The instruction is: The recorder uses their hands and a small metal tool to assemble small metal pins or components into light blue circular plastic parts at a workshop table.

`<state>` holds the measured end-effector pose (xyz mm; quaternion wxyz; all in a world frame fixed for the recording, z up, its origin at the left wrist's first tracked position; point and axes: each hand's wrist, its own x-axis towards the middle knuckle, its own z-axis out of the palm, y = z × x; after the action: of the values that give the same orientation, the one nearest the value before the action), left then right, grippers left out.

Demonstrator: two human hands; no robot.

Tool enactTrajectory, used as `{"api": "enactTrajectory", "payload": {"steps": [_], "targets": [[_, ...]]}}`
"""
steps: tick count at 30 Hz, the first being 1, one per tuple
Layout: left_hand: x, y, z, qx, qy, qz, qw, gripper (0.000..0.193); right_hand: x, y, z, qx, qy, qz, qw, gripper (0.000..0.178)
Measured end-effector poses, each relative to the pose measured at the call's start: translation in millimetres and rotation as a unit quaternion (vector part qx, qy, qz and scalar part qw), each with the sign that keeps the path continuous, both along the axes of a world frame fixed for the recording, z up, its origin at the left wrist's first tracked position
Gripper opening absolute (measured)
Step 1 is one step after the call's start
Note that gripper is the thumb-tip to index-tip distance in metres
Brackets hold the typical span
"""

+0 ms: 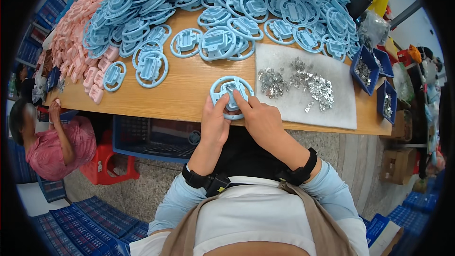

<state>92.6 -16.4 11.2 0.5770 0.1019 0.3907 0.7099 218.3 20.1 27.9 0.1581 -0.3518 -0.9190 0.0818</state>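
Gripping blue wheel (230,87) with closed left hand (215,122) at eight o'clock; touching with right hand (262,119) at four, can't judge closure; likely light, stiff; take by rim (232,78).

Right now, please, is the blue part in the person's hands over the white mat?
No, the blue part is held left of the mat.

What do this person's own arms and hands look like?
The left hand and right hand are ungloved. Light blue sleeves meet a black strap on each side; the left strap carries a black box with a yellow mark.
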Motion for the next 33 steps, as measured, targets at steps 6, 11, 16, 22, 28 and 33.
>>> {"api": "enactTrajectory", "payload": {"steps": [6, 11, 16, 22, 28, 33], "targets": [[-0.2, -0.5, 0.4, -0.001, -0.012, -0.003, 1.0, 0.027, -0.2, 1.3, -4.2, 0.006, 0.04, -0.002, 0.999, 0.053], [-1.2, -2.3, -1.6, -0.005, -0.004, -0.001, 1.0, 0.027, -4.9, 0.9, 6.4, 0.006, -0.021, 0.007, 1.0, 0.049], [-1.2, 1.1, -7.7, 0.008, 0.025, -0.003, 1.0, 0.027, -9.6, 9.8, 20.6, -0.005, -0.032, 0.02, 0.999, 0.048], [-6.2, -12.5, 0.9, 0.039, 0.019, 0.021, 0.999, 0.032, 10.1, 21.4, 18.4, -0.011, 0.256, -0.068, 0.964, 0.039], [-7.1, -20.7, 11.5, -0.013, -0.01, -0.087, 0.996, 0.033, 18.4, 26.7, 17.4, -0.428, 0.331, -0.001, 0.841, 0.017], [-24.2, -26.7, 9.0, -0.039, 0.022, -0.203, 0.978, 0.031, 33.1, 18.9, 20.8, -0.454, 0.303, 0.009, 0.838, 0.019]]}}
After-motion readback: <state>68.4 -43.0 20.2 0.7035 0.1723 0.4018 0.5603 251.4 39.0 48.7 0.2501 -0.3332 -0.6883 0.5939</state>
